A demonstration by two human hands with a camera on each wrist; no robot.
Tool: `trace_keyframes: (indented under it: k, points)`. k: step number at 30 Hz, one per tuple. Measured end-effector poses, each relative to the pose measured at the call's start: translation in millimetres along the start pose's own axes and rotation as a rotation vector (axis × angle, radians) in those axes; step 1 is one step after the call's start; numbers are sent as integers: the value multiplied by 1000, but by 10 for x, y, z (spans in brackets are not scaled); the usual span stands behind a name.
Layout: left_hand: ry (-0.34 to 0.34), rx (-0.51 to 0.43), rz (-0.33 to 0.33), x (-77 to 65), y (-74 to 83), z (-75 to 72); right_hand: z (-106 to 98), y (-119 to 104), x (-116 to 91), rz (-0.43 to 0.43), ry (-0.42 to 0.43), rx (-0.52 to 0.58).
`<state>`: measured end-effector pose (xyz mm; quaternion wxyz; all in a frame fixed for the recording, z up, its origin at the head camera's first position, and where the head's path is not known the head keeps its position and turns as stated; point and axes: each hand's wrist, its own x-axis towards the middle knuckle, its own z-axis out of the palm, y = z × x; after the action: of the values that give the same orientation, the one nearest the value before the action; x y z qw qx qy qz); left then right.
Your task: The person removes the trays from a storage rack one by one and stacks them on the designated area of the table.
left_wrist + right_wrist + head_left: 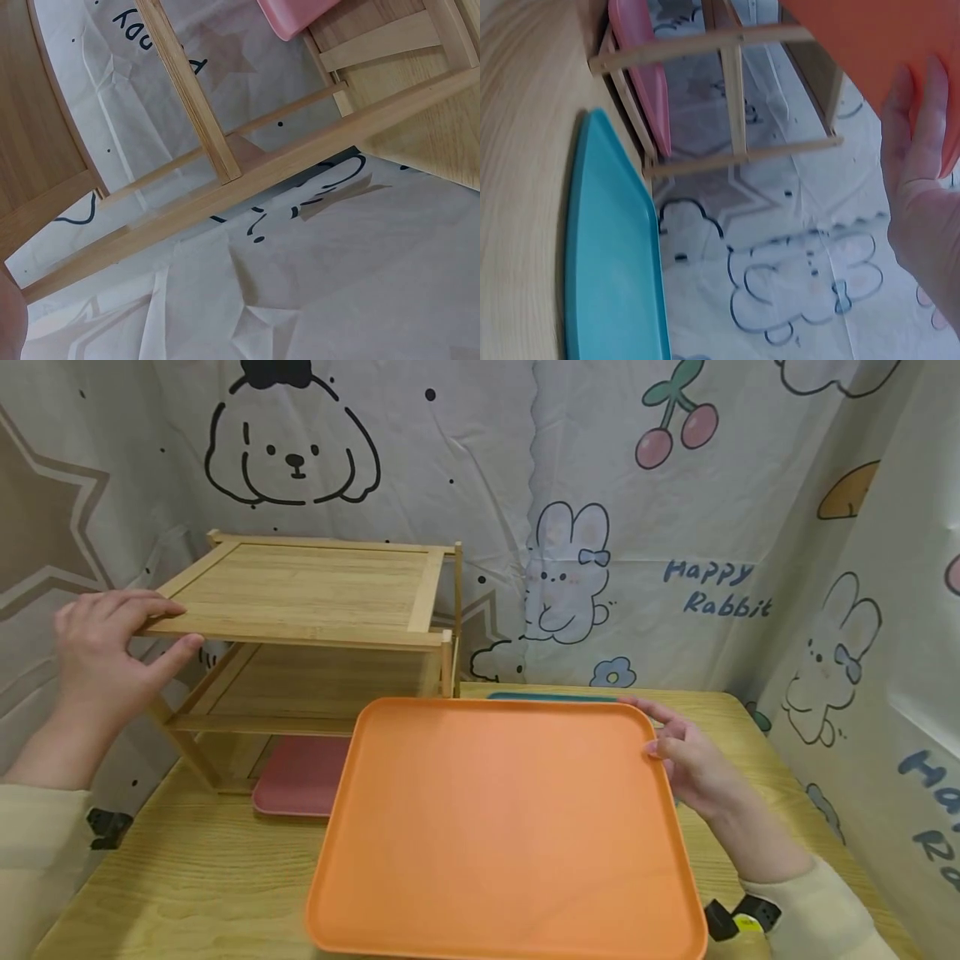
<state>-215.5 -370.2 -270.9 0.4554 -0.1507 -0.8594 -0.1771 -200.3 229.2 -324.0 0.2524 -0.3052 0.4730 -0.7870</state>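
Observation:
My right hand (693, 760) grips the right edge of an orange tray (502, 827), thumb on its upper face and fingers beneath. The tray is raised over the table and tilted toward me, its left part overlapping the rack in the head view. At the left, my left hand (112, 652) pinches the front left corner of the top shelf of a wooden rack (322, 589), fingers on top and thumb below. On the rack's lowest level lies a pink tray (300, 775), partly hidden by the orange one. A blue-green tray (619, 247) lies flat on the table right of the rack.
The wooden table (202, 868) carries the rack at its back left. White printed cloth (480, 460) hangs behind and on both sides, close to the rack. The rack's middle shelf (322, 681) sits below the top one.

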Motion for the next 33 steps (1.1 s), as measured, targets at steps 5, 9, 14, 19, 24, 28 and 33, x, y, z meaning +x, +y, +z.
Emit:
trace_keyframes:
  k: [5, 9, 14, 19, 24, 28, 33]
  points:
    - [13, -2, -6, 5, 1, 9, -119, -126, -110, 1, 17, -30]
    - [15, 0, -1, 6, 17, -7, -249, -220, -217, -7, -20, -23]
    - [20, -1, 4, 10, 21, -8, -413, -313, -342, -30, -107, 62]
    - [14, 4, 13, 9, 15, -3, -515, -395, -478, -48, -126, 150]
    - [27, -7, 14, 6, -7, 23, -627, -481, -601, -86, -164, 223]
    - [38, -14, 7, 4, -21, 32, -722, -525, -636, -117, -185, 233]
    - [33, -12, 2, 3, -21, 32, -906, -515, -637, -136, -204, 253]
